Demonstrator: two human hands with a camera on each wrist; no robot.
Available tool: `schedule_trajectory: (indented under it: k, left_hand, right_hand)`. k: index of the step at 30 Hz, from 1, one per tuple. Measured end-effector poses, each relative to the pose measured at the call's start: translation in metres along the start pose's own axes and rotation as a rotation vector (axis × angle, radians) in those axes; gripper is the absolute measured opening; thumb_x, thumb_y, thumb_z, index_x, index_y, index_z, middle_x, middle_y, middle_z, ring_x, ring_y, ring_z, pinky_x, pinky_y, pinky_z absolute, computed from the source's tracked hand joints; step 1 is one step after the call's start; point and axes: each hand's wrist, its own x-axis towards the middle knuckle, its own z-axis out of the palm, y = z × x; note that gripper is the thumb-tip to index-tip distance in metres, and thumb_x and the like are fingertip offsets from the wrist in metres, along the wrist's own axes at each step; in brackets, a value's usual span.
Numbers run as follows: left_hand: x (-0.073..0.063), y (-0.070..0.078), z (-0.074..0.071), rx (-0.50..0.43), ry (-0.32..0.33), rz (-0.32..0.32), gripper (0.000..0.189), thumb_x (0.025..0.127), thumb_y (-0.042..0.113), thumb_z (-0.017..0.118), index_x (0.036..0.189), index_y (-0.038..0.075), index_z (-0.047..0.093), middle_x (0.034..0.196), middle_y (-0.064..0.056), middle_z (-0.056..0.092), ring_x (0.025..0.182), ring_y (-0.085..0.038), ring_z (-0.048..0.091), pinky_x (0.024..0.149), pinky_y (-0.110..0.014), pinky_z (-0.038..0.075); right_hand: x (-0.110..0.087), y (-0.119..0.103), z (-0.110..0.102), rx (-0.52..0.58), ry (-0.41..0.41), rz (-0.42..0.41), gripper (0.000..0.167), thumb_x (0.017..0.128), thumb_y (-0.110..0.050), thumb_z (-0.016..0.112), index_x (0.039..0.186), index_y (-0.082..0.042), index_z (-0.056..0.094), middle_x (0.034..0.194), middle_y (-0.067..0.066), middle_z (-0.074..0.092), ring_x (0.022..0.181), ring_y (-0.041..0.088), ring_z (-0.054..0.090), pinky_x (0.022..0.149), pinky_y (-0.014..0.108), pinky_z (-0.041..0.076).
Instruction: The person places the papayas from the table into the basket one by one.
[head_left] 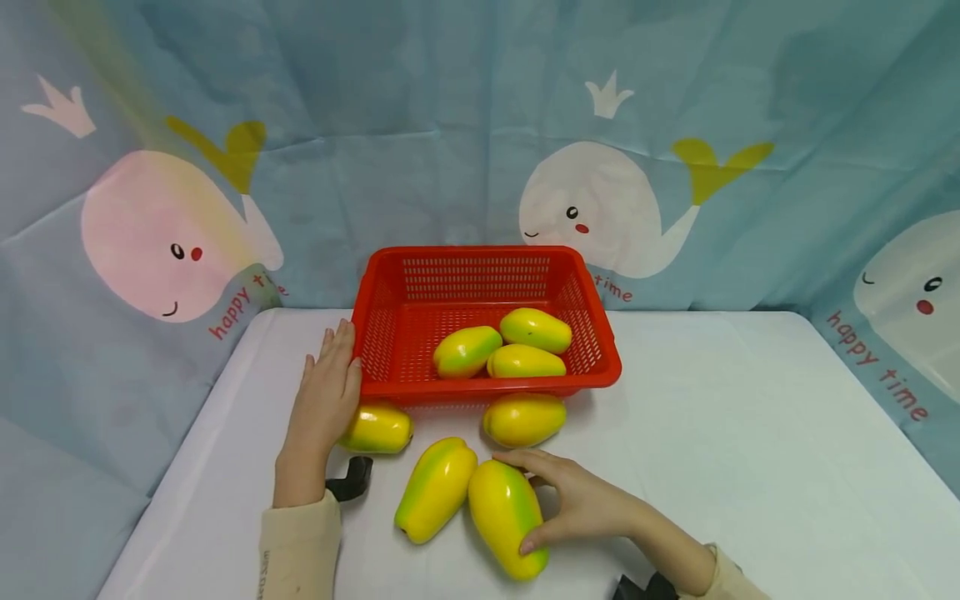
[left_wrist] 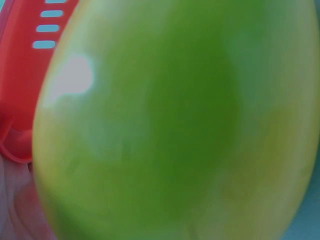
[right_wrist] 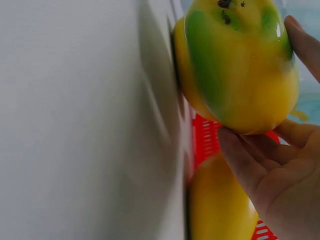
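My right hand [head_left: 581, 502] grips a yellow-green papaya [head_left: 506, 517], its thumb near the front end and its fingers at the back end. In the right wrist view the thumb and fingers span this papaya [right_wrist: 240, 70]. My left hand [head_left: 322, 392] rests with straight fingers against the left side of a red plastic basket [head_left: 487, 389]. Beside the left palm lies a papaya [head_left: 380, 428], which fills most of the left wrist view. Another papaya [head_left: 435, 490] lies just left of the gripped one.
Three papayas, one of them at the front left [head_left: 467, 351], lie in the basket's right half. One more papaya [head_left: 524, 420] sits right before the basket's front wall. A white cloth covers the table [head_left: 720, 433]; a blue whale-print curtain [head_left: 420, 125] hangs behind.
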Motion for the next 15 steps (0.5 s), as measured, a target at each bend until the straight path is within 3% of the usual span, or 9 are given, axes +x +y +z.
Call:
schedule_trajectory:
  k: [6, 10, 15]
  left_hand:
    - [0.0, 0.0, 0.001, 0.006, 0.001, -0.009, 0.057, 0.1, 0.023, 0.036, 0.15, 0.003, 0.017, 0.155, -0.014, 0.017, 0.143, -0.033, 0.011, 0.111, -0.06, 0.007]
    - [0.0, 0.0, 0.001, 0.007, -0.001, -0.012, 0.057, 0.1, 0.023, 0.036, 0.15, 0.004, 0.017, 0.155, -0.014, 0.017, 0.143, -0.032, 0.011, 0.11, -0.06, 0.008]
    - [0.0, 0.001, 0.0, 0.008, -0.008, -0.017, 0.057, 0.101, 0.023, 0.036, 0.151, 0.005, 0.016, 0.155, -0.013, 0.016, 0.143, -0.032, 0.01, 0.111, -0.059, 0.007]
  right_hand:
    - [0.002, -0.007, -0.008, -0.008, 0.027, -0.04, 0.086, 0.074, -0.036, 0.08, 0.146, -0.021, 0.035, 0.145, 0.001, 0.041, 0.123, 0.013, 0.045, 0.098, 0.032, 0.044]
    - [0.003, -0.012, -0.014, -0.026, 0.052, -0.078, 0.086, 0.074, -0.034, 0.08, 0.145, -0.016, 0.036, 0.143, -0.005, 0.042, 0.12, 0.013, 0.047, 0.097, 0.033, 0.045]
    - [0.005, -0.017, -0.02, -0.041, 0.067, -0.121, 0.086, 0.075, -0.031, 0.08, 0.145, -0.01, 0.035, 0.143, -0.003, 0.042, 0.12, 0.015, 0.047, 0.097, 0.034, 0.045]
